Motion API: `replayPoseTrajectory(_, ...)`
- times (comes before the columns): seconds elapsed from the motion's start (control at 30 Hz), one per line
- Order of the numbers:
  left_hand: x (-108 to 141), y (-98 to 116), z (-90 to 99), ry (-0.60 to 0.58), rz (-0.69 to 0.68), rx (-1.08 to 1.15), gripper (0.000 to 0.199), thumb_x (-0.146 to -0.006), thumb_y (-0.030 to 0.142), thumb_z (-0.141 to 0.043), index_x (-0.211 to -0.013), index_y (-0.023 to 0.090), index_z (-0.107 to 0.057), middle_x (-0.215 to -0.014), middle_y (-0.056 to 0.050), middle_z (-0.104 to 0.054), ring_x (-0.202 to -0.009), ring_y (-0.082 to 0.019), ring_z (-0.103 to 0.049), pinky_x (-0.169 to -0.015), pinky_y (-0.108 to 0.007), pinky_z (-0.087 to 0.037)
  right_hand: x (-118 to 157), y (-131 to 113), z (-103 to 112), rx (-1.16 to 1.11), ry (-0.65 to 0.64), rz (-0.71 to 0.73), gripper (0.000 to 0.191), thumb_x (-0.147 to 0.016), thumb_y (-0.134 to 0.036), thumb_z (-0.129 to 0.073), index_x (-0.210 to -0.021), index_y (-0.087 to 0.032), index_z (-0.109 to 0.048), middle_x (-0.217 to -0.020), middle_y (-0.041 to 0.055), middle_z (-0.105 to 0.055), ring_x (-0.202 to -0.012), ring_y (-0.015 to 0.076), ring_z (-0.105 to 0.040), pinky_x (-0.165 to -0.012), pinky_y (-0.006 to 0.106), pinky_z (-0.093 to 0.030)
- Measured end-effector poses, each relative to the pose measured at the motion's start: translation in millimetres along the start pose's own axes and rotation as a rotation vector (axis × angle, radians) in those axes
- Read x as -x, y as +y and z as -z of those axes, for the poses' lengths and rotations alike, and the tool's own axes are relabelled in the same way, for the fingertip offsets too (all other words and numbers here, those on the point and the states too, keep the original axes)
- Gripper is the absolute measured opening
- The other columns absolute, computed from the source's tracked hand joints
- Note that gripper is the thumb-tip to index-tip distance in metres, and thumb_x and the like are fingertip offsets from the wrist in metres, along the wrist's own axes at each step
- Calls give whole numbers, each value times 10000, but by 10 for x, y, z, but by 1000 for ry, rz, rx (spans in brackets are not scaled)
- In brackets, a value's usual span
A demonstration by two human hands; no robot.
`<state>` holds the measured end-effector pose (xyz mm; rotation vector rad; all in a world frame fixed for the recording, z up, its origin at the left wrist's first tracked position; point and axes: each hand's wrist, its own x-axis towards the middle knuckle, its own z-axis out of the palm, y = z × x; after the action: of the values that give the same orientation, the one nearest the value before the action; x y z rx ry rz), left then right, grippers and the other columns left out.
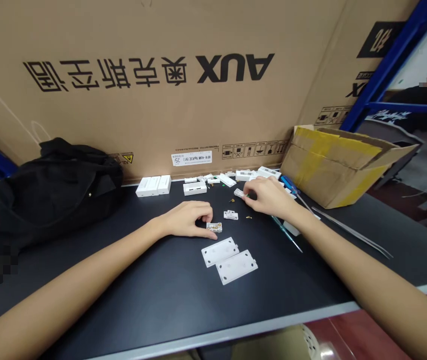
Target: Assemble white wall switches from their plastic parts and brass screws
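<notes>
My left hand [189,218] rests on the black table, thumb and fingers closed around a small white plastic part with brass-coloured pieces [215,228]. Further back, my right hand [269,196] pinches a small white plastic piece [239,193] at its fingertips. Between the hands lies another small white part [231,215]. Tiny brass-coloured bits [232,201] are scattered close by. Nearer to me are two flat white plates with dark holes, a rear plate [220,251] and a front plate [237,267], which touch or overlap.
White rectangular cases [153,186] and loose parts line the back. A blue-handled screwdriver [290,184], a thin teal tool [287,234] and long metal tweezers [352,232] lie right. A taped cardboard box [333,165] and a black bag [59,190] flank the work. Another person sits far right.
</notes>
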<state>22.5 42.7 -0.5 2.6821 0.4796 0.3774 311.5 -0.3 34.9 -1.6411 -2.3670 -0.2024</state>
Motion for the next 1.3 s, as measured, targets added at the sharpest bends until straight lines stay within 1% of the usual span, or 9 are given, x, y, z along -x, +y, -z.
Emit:
replayPoseTrajectory(0.13, -17, -8, -5, 2, -3, -6, 547, -833, 726, -689, -864, 194, -563, -877, 0, -621, -780, -156, -565, -708, -266, -395, 16, -150, 17, -102, 48, 29, 175, -959, -367, -634, -931, -203, -690, -831, 38, -732, -776, 208, -653, -755, 335, -391)
replayPoseTrajectory(0.3, -20, -53, -23, 11, -44, 5, 544, -836, 725, -685, -867, 194, -568, -872, -9, -634, -763, -157, -562, -702, -271, -402, 36, -441, -128, -241, 114, 79, 79, -916, -277, -709, -953, -212, -684, -860, 27, -712, -819, 210, -652, -841, 361, -390)
replayPoseTrajectory(0.43, -21, -53, -13, 10, -45, 12, 546, -827, 726, -694, -866, 196, -570, -860, -4, -628, -751, -152, -556, -693, -270, -405, 31, -537, -201, -290, 71, 39, 77, -896, -248, -712, -951, -203, -682, -794, 20, -686, -776, 213, -635, -825, 372, -395)
replayPoseTrajectory(0.57, -28, -6, 23, -19, -35, 2, 494, -884, 681, -666, -893, 195, -575, -879, -10, -624, -781, -161, -564, -722, -278, -415, 16, -526, -214, -295, 67, 13, 99, -878, -262, -709, -949, -206, -670, -791, 30, -691, -746, 214, -621, -797, 373, -398)
replayPoseTrajectory(0.7, -12, 6, 34, -15, -12, 35, 361, -1043, 488, -498, -856, 187, -566, -839, -8, -608, -768, -150, -560, -736, -286, -425, 21, -544, -255, -303, 38, 12, 80, -895, -262, -691, -949, -217, -653, -864, 42, -726, -789, 220, -636, -838, 400, -396)
replayPoseTrajectory(0.83, 16, -30, 11, 132, 48, 20, 300, -1068, 364, -441, -845, 187, -533, -822, -6, -570, -739, -142, -521, -716, -292, -431, 35, -541, -258, -336, -9, 43, 126, -946, -314, -653, -1013, -207, -662, -945, 54, -740, -888, 238, -650, -891, 418, -401)
replayPoseTrajectory(0.93, 17, -52, -6, 245, 61, -14, 152, -1045, 285, -468, -977, 190, -566, -1000, -45, -607, -903, -170, -571, -816, -318, -484, 43, -458, -178, -349, -17, 85, 195, -947, -354, -651, -1070, -204, -659, -1030, 58, -743, -927, 239, -649, -888, 408, -414)
replayPoseTrajectory(1.1, 4, -63, -23, 199, 53, -45, 220, -1028, 248, -487, -1230, 229, -573, -1282, -76, -604, -1245, -216, -557, -1030, -379, -513, 64, -270, -11, -305, -85, 188, 168, -947, -343, -647, -1047, -213, -684, -978, 59, -733, -919, 237, -646, -859, 392, -434)
replayPoseTrajectory(1.3, -3, -64, -31, 162, 75, -67, 163, -1023, 259, -498, -1126, 237, -623, -1245, -57, -641, -1200, -214, -601, -1049, -405, -523, 86, -206, 44, -280, -157, 254, 145, -956, -294, -623, -1030, -217, -720, -982, 66, -744, -961, 253, -647, -894, 421, -427)
